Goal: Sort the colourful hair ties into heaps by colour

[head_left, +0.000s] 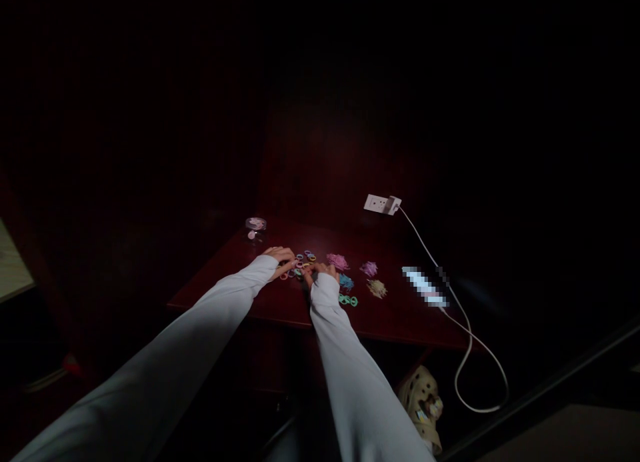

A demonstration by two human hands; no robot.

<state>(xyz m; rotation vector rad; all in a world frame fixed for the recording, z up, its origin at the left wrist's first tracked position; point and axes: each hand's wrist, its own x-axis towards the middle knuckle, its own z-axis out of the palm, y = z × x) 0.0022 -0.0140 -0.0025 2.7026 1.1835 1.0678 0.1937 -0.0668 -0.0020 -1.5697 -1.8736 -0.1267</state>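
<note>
Small coloured hair ties (300, 257) lie loose on the dark red table (225, 282) between my two hands. My left hand (280, 254) rests at their left side, fingers stretched over them and the thumb apart below. From the right, my right hand (323, 270) reaches in with bent fingers drawn together at the ties. Whatever those fingertips pinch is too small to make out. Beside my right wrist lie a few green hair ties (349, 301) and a blue pile (345, 283) of thin bands, partly covered by the hand.
Further piles of thin bands are pink (338, 261), purple (369, 269) and cream (377, 289). A clear round container (256, 225) stands at the back left. At right, a blurred-out phone (425, 287) has a white cable (457, 302) running to a wall socket (376, 203). A beige clog (421, 399) shows below.
</note>
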